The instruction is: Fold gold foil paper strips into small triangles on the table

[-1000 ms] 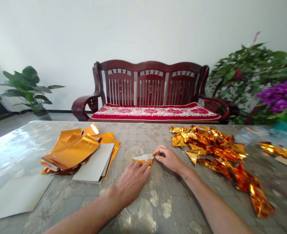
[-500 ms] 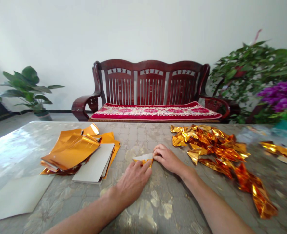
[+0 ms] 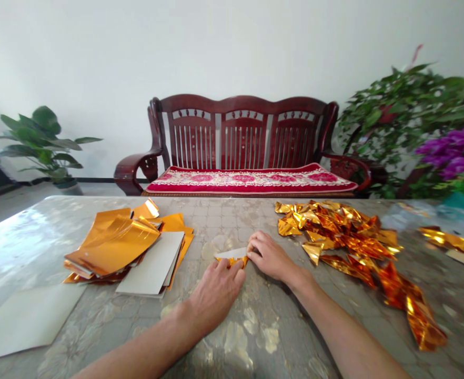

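A small folded piece of gold foil paper (image 3: 232,255), with its white side partly showing, lies on the table in front of me. My left hand (image 3: 221,284) grips its near edge, fingers pressed down on the gold strip; the thumb is hidden. At the paper's right end, my right hand (image 3: 269,256) has its thumb and fingers pinched together on the corner. Left of my hands sits a stack of gold foil sheets (image 3: 116,242), with a white-backed sheet (image 3: 153,266) lying face down at its right side. Folded gold foil pieces (image 3: 342,231) are heaped to the right.
The table (image 3: 137,337) has a patterned, glossy cover. A pale sheet (image 3: 30,321) lies at its left, and clear plastic wrapping (image 3: 409,215) at the far right. Behind stand a dark red wooden bench (image 3: 243,139), a leafy potted plant (image 3: 46,142) and purple flowers (image 3: 456,152).
Both hands keep their hold on the foil paper in nearly the same place. The right hand's fingers have shifted very slightly; the whole view has moved a little.
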Tool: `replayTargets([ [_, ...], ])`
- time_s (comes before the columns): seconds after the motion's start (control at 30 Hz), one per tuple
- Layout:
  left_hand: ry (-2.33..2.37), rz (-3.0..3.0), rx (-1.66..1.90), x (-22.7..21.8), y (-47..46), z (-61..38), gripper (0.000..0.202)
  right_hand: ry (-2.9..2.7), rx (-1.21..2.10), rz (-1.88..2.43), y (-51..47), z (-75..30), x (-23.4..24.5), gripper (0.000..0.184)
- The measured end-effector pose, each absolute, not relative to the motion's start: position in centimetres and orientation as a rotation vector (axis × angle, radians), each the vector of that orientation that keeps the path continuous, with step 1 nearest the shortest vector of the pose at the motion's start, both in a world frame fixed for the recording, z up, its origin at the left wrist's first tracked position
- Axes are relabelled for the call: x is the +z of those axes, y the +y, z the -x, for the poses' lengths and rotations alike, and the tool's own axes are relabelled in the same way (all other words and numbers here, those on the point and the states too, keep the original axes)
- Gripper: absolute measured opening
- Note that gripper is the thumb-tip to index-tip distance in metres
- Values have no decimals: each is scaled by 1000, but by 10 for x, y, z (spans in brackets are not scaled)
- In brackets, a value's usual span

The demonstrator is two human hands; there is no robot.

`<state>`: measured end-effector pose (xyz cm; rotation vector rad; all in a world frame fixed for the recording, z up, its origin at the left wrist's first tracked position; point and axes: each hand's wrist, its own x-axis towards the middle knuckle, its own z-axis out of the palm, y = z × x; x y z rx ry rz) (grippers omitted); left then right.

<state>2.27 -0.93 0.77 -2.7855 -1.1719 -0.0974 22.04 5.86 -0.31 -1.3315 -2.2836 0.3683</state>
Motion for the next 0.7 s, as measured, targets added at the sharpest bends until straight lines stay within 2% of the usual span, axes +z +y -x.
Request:
replayTargets([
  [0.13, -1235, 2806, -104, 11, -11, -24, 19, -2258, 320, 1390, 60, -224, -5, 6],
  [0.3, -1271, 2775, -124, 9, -10, -27, 44, -2192, 383, 1388, 66, -231, -12, 7],
  [0.47, -1268, 2785, -119, 5, -7, -29, 39, -2073, 450, 1378, 72, -235, -19, 16],
  [0.7, -1271, 2795, -75, 8, -7, -30, 37, -2050, 397, 1317, 60, -233, -18, 14],
])
